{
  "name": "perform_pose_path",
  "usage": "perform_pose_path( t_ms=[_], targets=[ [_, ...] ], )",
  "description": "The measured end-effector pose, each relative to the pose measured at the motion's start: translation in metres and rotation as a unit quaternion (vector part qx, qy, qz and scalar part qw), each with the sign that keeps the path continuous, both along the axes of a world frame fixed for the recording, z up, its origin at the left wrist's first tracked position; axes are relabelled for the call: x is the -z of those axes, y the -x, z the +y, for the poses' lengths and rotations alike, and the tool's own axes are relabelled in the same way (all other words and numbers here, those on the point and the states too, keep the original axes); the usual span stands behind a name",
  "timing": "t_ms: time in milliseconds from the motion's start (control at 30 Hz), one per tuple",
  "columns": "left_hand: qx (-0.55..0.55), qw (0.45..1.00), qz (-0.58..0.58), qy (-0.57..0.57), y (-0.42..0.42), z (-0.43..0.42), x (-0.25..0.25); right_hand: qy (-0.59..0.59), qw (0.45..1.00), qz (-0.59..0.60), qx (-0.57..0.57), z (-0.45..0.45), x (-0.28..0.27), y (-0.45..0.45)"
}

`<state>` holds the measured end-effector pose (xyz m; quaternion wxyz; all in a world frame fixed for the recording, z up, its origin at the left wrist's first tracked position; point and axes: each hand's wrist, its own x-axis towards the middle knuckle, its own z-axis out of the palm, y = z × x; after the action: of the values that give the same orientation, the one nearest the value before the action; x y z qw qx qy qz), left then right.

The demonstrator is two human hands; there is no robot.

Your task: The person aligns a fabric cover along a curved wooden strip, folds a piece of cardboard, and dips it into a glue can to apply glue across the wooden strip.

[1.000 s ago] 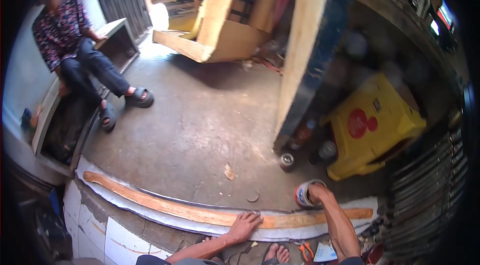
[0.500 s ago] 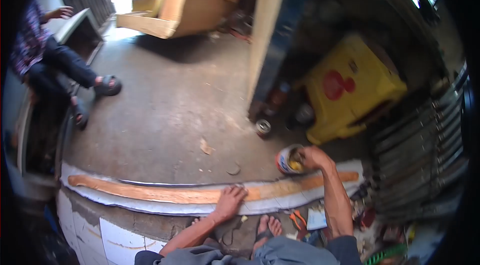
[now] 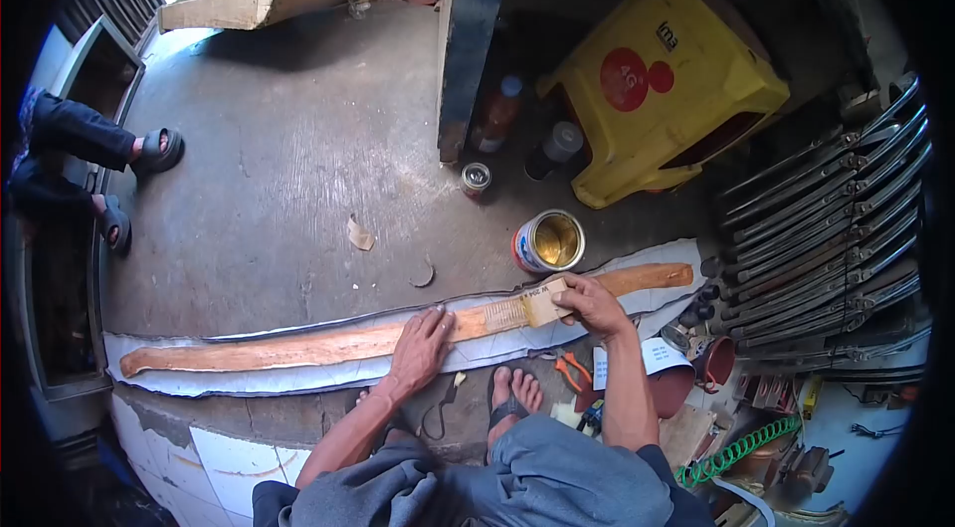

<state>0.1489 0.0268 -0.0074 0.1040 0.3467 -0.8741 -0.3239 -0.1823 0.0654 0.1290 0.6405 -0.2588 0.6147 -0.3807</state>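
A long orange-brown strip (image 3: 338,346), glossy in places, lies on a longer white sheet (image 3: 229,383) on the floor in front of my feet. My left hand (image 3: 423,343) rests on the strip near its middle, fingers stretched out. My right hand (image 3: 592,306) grips a small piece of printed cardboard (image 3: 543,304) and holds it against the strip, right of my left hand. Ridged, yellowish smears show on the strip just left of the cardboard. Right behind it stands an open tin (image 3: 521,249) with amber, sticky-looking stuff inside.
A smaller can (image 3: 476,180), bottles and a yellow plastic stool (image 3: 676,79) stand beyond the tin. Stacked curved metal bars (image 3: 826,228) are at right. Orange-handled pliers (image 3: 571,371) lie by my foot. Another person's sandalled feet (image 3: 157,151) are at far left.
My right hand has come out of the tin and moved down-left, bringing the cardboard onto the strip. My left hand stays on the strip. The head view has shifted.
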Motion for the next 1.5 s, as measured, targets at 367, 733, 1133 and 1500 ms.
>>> perform_pose_path(
  t_ms=[367,733,1133,1500],
  targets=[
    [-0.039,0.998,-0.022,0.049,-0.020,0.008,0.004,-0.037,0.882,0.462,0.087,0.023,0.109,-0.059],
    [-0.055,0.998,0.014,0.036,-0.021,0.006,0.004,0.236,0.776,0.540,-0.226,0.022,0.107,-0.150],
    [-0.047,0.998,0.028,0.027,-0.025,0.004,0.010,0.254,0.726,0.611,-0.187,0.033,0.117,-0.124],
    [-0.043,0.998,0.021,0.036,-0.022,0.004,0.007,0.186,0.750,0.626,-0.107,0.079,0.113,-0.117]
  ],
)
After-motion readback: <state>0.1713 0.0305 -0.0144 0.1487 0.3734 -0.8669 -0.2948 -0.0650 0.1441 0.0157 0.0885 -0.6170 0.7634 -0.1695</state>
